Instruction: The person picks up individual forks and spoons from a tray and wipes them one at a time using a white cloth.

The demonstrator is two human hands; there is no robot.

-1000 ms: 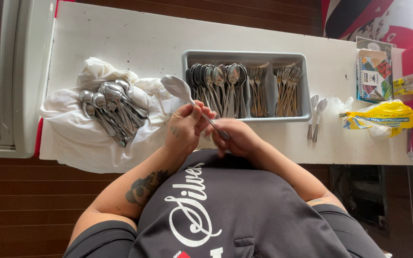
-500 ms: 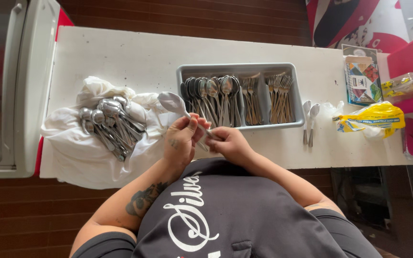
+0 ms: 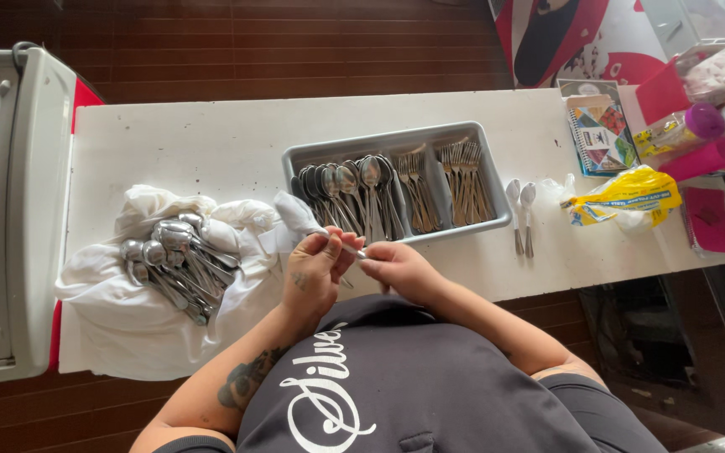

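Dark wooden floorboards all around, and across them a long white table point(image 3: 211, 143) with a pale appliance point(image 3: 10, 210) at its left end. On the table we have a grey cutlery tray point(image 3: 396, 143) — spoons in one compartment, forks in the others — with two loose spoons point(image 3: 520, 205) just beside it on the right. Far right, a yellow bag point(image 3: 618, 195) and a notebook point(image 3: 602, 134). Our left hand point(image 3: 312, 273) is curled around a white cloth point(image 3: 295, 214) and the spoon point(image 3: 351, 249), fingers closed; our right hand point(image 3: 396, 267) pinches the spoon's handle — both hover at the table's near edge. To the left, a heap of spoons point(image 3: 169, 260) lies on a white towel point(image 3: 119, 323).
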